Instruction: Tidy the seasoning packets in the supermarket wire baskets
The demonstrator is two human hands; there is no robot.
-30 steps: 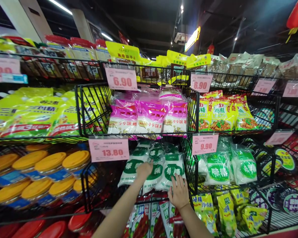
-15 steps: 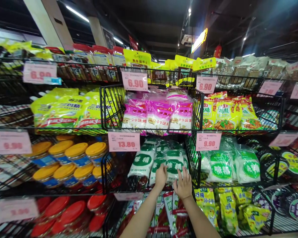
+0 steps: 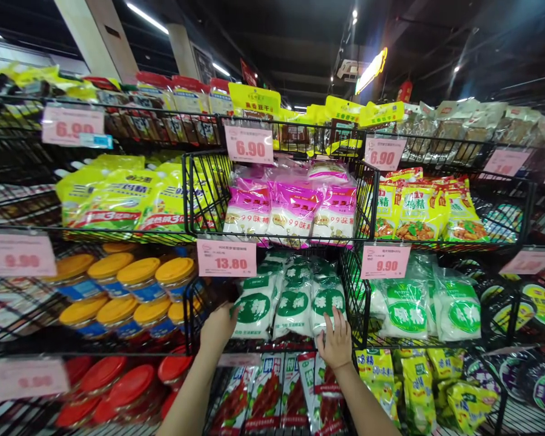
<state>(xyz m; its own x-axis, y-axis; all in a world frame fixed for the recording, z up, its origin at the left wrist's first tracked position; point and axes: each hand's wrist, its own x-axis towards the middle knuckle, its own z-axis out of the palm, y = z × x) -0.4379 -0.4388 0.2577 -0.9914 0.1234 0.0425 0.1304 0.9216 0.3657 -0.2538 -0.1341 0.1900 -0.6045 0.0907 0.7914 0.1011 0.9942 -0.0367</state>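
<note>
Three clear bags of MSG with white contents and green oval labels stand side by side at the front of a black wire basket. My left hand (image 3: pixel 220 327) is at the left edge of the left MSG bag (image 3: pixel 253 310), its fingers curled round that side and partly hidden. Against the lower front of the right MSG bag (image 3: pixel 326 298), my right hand (image 3: pixel 336 340) lies with fingers spread. Between the hands is the middle MSG bag (image 3: pixel 293 309), touched by neither. More green-labelled bags show behind.
The black wire basket (image 3: pixel 355 303) has side walls close to both hands. A price tag (image 3: pixel 227 258) hangs above the left bag. Pink-and-white bags (image 3: pixel 293 215) fill the basket above, red-and-white packets (image 3: pixel 266 390) the shelf below. Yellow-lidded jars (image 3: pixel 138 272) stand left, more green-labelled bags (image 3: pixel 406 312) right.
My left hand has moved left, from the middle bag to the left bag's outer edge. The front bags now stand straighter and in line. My right hand stays low on the right bag.
</note>
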